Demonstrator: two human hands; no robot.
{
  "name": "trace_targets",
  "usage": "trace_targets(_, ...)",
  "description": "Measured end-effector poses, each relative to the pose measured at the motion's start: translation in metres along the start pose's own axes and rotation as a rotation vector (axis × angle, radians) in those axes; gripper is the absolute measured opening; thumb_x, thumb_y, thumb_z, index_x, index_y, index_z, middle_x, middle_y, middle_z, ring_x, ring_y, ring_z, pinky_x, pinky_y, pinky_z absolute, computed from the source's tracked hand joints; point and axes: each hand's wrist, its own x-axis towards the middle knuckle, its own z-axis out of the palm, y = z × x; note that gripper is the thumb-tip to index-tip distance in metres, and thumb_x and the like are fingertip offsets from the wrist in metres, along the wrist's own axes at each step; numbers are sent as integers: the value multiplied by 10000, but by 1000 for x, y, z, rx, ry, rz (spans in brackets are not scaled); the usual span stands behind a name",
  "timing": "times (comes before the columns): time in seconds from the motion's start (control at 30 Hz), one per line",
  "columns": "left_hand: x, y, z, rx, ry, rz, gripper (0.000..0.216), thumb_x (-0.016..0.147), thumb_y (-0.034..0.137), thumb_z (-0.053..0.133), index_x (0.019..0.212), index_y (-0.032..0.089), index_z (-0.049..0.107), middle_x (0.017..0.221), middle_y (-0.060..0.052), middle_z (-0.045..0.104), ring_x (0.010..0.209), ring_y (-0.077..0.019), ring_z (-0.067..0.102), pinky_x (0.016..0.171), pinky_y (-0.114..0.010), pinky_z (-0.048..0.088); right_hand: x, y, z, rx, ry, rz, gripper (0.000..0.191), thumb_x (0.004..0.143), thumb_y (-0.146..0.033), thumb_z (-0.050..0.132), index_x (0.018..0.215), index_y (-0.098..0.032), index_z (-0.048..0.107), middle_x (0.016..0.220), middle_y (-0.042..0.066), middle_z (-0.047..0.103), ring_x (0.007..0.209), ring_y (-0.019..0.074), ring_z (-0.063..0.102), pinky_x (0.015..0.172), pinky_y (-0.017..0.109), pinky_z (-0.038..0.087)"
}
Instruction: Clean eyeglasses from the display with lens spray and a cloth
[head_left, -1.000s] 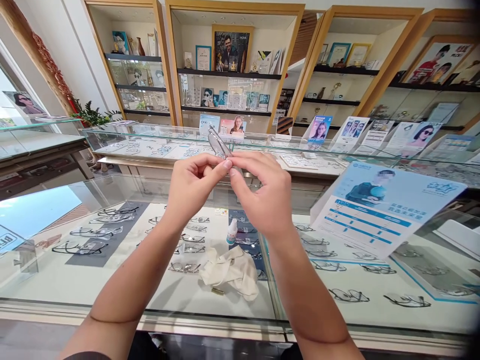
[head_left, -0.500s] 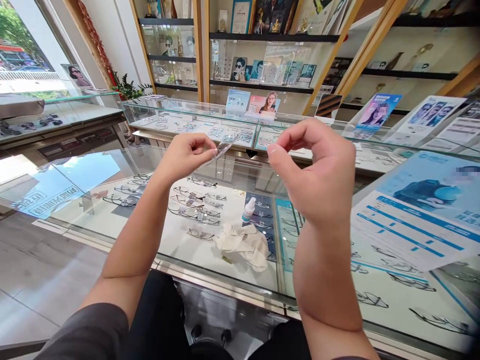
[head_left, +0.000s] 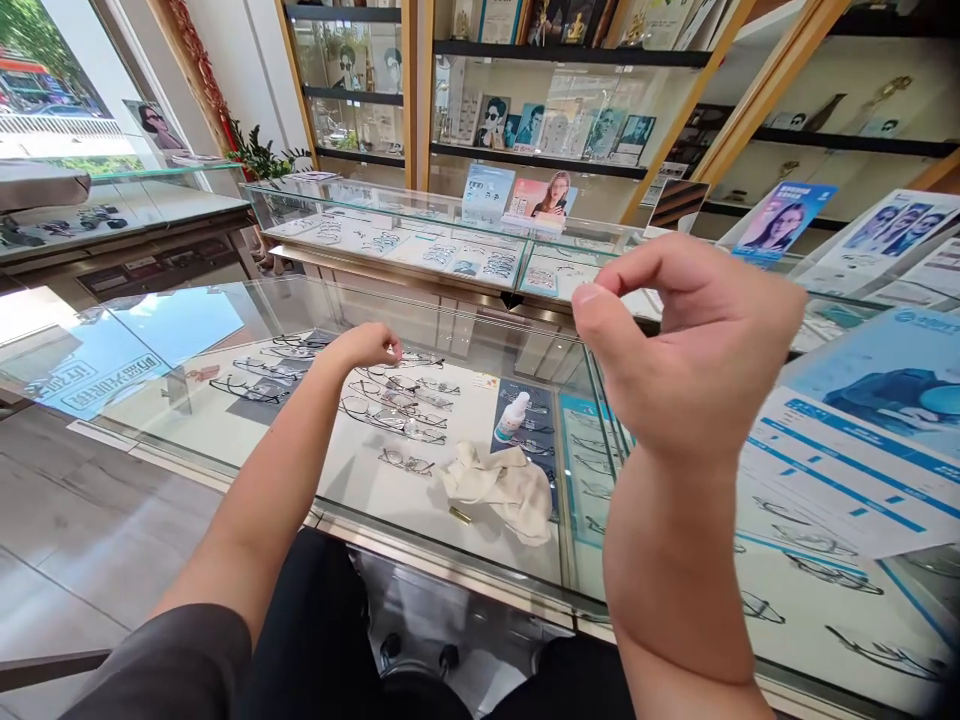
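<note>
My left hand (head_left: 367, 345) is over the glass display counter (head_left: 300, 290), beside the rows of eyeglasses (head_left: 397, 415). Its fingers are curled together, and I cannot make out anything in them. Nearer to me and higher, my right hand (head_left: 690, 335) has thumb and forefinger closed in a pinch; nothing can be made out there either. Between my arms, a crumpled cream cloth (head_left: 502, 490) lies in front of a white spray bottle (head_left: 513, 418). A small gold-coloured piece (head_left: 460, 515) lies beside the cloth.
A blue and white leaflet (head_left: 847, 470) lies on the counter at the right, by more eyeglasses (head_left: 832, 572). Across from me stand another glass showcase (head_left: 375, 240) and upright advertising cards (head_left: 551, 200). Shelves (head_left: 570, 55) line the back wall. Wheeled chair parts show below the counter.
My left hand has gone down, and the thin clear piece it held no longer shows. My right hand has shifted right, still pinched. The view has turned slightly.
</note>
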Motion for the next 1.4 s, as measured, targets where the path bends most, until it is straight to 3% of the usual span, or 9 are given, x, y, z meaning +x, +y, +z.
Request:
trace_targets(0.57, 11, 5, 11, 130, -37, -84, 317, 744, 309, 790, 1045, 254, 871, 1081, -91, 839, 918, -248, 715, 771, -289, 495, -5, -3, 9, -4, -70, -7, 207, 900, -124, 732, 771, -271, 665, 767, -21, 686, 737, 188, 638, 747, 384, 533)
trace_targets(0.67, 12, 6, 15, 157, 25, -52, 315, 806, 321, 726, 1079, 244, 864, 1084, -104, 840, 943, -269, 727, 824, -318, 531, -5, -3, 10, -40, -68, -10, 206, 899, -139, 734, 770, -276, 652, 769, -13, 693, 743, 201, 638, 745, 388, 540)
trace_targets(0.73, 14, 7, 20, 172, 82, -6, 343, 870, 326, 649, 1121, 228, 861, 1183, -129, 830, 1071, -307, 719, 924, -358, 543, -5, -2, 10, -56, -65, -13, 210, 905, -146, 728, 766, -275, 638, 767, -6, 690, 745, 207, 640, 746, 390, 540)
trace_targets(0.83, 20, 10, 29, 191, 129, 102, 365, 906, 313, 587, 1114, 218, 872, 1397, -134, 778, 1278, -366, 621, 1100, -445, 491, -5, -1, 10, -54, -64, -20, 209, 917, -148, 713, 772, -272, 628, 769, -2, 679, 759, 214, 650, 757, 392, 537)
trace_targets(0.9, 24, 10, 35, 190, 126, 149, 348, 911, 321, 581, 1065, 232, 880, 1388, -123, 789, 1278, -376, 578, 1150, -501, 445, -5, -1, 10, -58, -58, -25, 204, 912, -139, 699, 773, -270, 627, 767, -3, 676, 758, 212, 650, 758, 391, 533)
trace_targets(1.03, 30, 8, 45, 177, 109, 155, 328, 913, 367, 602, 1046, 255, 881, 1190, -138, 841, 1215, -366, 565, 1157, -527, 403, -4, -1, 9, -64, -38, -48, 174, 870, -130, 686, 766, -259, 633, 758, -18, 685, 734, 191, 635, 740, 379, 519)
trace_targets(1.13, 30, 7, 47, 173, 129, 157, 345, 898, 374, 620, 1085, 249, 881, 1158, -151, 843, 1233, -375, 563, 1158, -526, 387, -4, -1, 9, -60, -39, -60, 148, 852, -135, 685, 769, -248, 637, 757, -30, 681, 731, 173, 621, 731, 366, 499)
trace_targets(1.27, 27, 13, 44, 172, 182, 158, 445, 885, 309, 576, 1209, 202, 863, 1326, -166, 812, 1260, -405, 563, 1132, -565, 408, -3, -2, 7, -70, -48, -59, 161, 849, -126, 679, 765, -252, 625, 756, -25, 677, 724, 173, 618, 722, 367, 497)
trace_targets(1.4, 21, 25, 40, 47, 368, 193, 448, 904, 270, 551, 1228, 205, 855, 1428, -124, 780, 1243, -412, 575, 1094, -604, 433, -2, -2, 7, -82, -54, -63, 175, 847, -114, 667, 757, -254, 617, 754, -21, 675, 729, 177, 615, 731, 369, 494)
